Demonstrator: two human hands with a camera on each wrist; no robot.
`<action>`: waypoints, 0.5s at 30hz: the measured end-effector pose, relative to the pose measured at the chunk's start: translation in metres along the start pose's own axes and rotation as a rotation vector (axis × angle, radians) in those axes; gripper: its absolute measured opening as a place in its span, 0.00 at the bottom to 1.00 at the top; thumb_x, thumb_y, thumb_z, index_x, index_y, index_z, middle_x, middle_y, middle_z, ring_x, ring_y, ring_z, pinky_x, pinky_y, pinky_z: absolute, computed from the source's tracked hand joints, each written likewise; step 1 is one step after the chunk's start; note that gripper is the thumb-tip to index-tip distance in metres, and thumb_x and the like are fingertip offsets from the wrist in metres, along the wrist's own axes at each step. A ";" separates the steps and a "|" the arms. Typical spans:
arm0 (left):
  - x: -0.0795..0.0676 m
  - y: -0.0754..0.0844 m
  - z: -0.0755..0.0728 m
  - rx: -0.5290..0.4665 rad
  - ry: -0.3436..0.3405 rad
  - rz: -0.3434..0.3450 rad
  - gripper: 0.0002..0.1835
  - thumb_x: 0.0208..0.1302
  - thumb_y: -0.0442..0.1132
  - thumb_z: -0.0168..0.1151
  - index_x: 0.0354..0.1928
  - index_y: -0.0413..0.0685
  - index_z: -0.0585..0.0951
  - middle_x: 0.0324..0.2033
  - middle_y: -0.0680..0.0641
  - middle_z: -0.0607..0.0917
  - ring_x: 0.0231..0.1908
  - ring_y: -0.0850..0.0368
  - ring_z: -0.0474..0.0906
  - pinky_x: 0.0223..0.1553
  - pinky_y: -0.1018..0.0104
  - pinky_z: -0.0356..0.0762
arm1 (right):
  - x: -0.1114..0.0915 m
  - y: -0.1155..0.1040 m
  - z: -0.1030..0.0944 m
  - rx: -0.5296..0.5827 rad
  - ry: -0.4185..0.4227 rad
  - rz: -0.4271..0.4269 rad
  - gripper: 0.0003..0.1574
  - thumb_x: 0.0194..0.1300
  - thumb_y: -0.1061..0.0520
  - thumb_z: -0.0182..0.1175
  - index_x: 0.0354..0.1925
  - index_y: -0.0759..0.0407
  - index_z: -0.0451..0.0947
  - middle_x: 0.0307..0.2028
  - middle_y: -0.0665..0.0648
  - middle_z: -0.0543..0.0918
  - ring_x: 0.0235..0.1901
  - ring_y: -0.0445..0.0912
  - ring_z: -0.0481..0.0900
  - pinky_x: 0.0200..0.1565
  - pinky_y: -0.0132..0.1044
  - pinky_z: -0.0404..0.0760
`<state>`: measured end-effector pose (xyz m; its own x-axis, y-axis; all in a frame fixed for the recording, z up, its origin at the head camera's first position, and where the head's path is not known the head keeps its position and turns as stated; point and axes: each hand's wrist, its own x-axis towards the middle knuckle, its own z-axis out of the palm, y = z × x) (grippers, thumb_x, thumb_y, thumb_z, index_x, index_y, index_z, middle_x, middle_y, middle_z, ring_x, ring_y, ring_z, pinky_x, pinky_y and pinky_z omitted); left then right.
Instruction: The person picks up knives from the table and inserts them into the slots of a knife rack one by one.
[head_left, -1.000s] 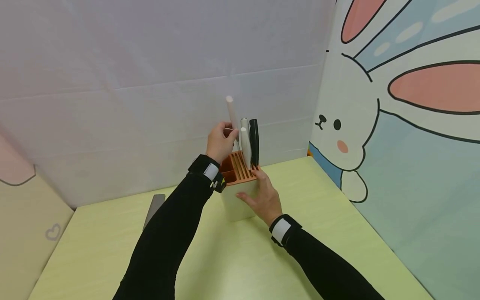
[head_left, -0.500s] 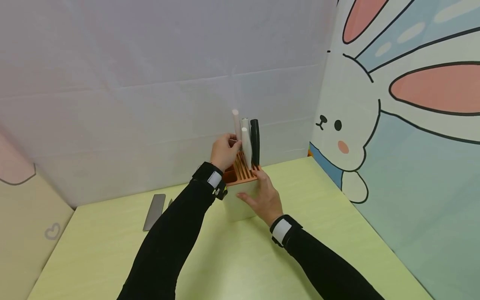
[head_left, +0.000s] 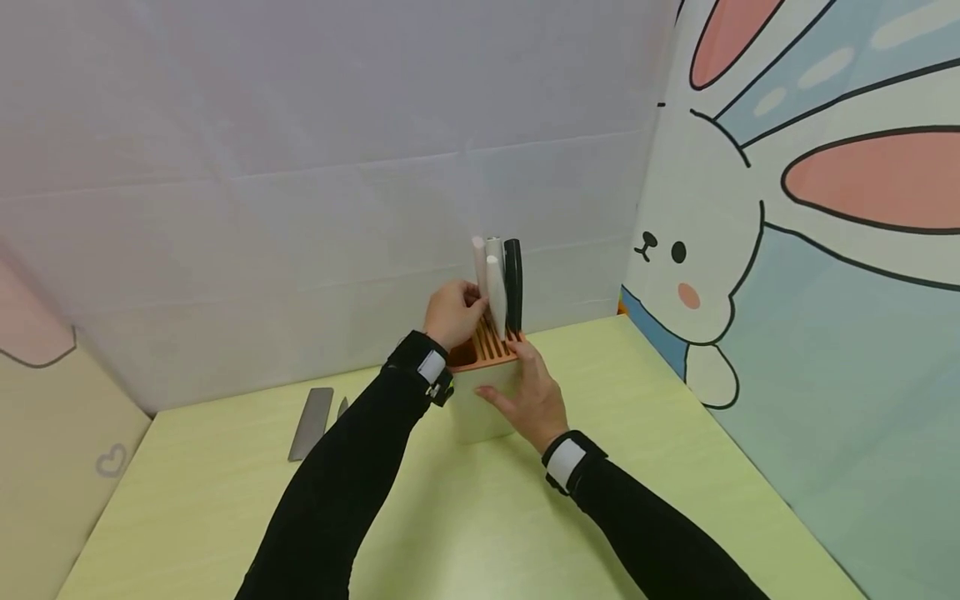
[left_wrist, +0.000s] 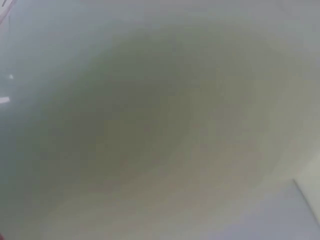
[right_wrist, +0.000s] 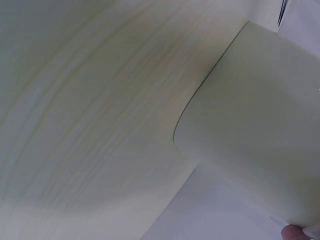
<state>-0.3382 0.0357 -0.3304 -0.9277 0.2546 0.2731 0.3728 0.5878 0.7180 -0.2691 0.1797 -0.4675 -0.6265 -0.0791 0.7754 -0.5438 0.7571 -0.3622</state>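
A pale knife block point(head_left: 476, 412) with an orange slotted top stands near the back wall. My left hand point(head_left: 450, 315) pinches the base of a pale pink-handled knife point(head_left: 479, 257), which stands at the block's slots; its blade is hidden. My right hand point(head_left: 534, 392) holds the block's right side, thumb on the front face and fingers at the top edge. In the right wrist view a fingertip point(right_wrist: 292, 233) touches the block point(right_wrist: 250, 115). Beside the pink handle rise a white handle point(head_left: 496, 292), a black handle point(head_left: 513, 283) and a silvery one point(head_left: 493, 247).
A flat grey blade point(head_left: 311, 423) lies on the yellow-green table point(head_left: 202, 492) at left. Near it, a small pointed tip point(head_left: 342, 407) shows beside the left sleeve. Walls bound the table behind and at right. The left wrist view is blurred.
My left hand has moved down and slightly right, lowering and straightening the pink-handled knife toward the slots. The right hand stays on the block. The small pointed tip has come into view.
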 end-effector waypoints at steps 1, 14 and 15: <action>0.000 0.000 0.000 0.006 -0.011 -0.005 0.15 0.69 0.40 0.58 0.49 0.36 0.80 0.40 0.41 0.84 0.39 0.49 0.80 0.39 0.59 0.78 | 0.000 0.000 0.000 0.002 0.003 0.000 0.53 0.54 0.27 0.61 0.65 0.55 0.56 0.61 0.61 0.70 0.55 0.52 0.77 0.48 0.43 0.81; 0.008 -0.010 0.004 0.049 -0.039 -0.004 0.16 0.68 0.42 0.59 0.50 0.37 0.79 0.40 0.42 0.84 0.39 0.50 0.79 0.40 0.59 0.78 | 0.002 0.002 0.003 0.005 0.010 0.005 0.54 0.52 0.31 0.66 0.66 0.54 0.55 0.63 0.61 0.68 0.57 0.53 0.75 0.49 0.43 0.80; 0.009 -0.010 0.004 0.050 -0.040 -0.001 0.16 0.68 0.41 0.59 0.50 0.37 0.79 0.41 0.42 0.84 0.40 0.50 0.80 0.41 0.59 0.78 | 0.003 0.002 0.003 0.003 0.011 0.006 0.54 0.52 0.30 0.65 0.66 0.54 0.55 0.62 0.60 0.68 0.56 0.52 0.76 0.49 0.43 0.80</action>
<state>-0.3498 0.0350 -0.3375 -0.9269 0.2835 0.2460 0.3732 0.6255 0.6852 -0.2734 0.1789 -0.4673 -0.6240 -0.0675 0.7785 -0.5415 0.7556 -0.3685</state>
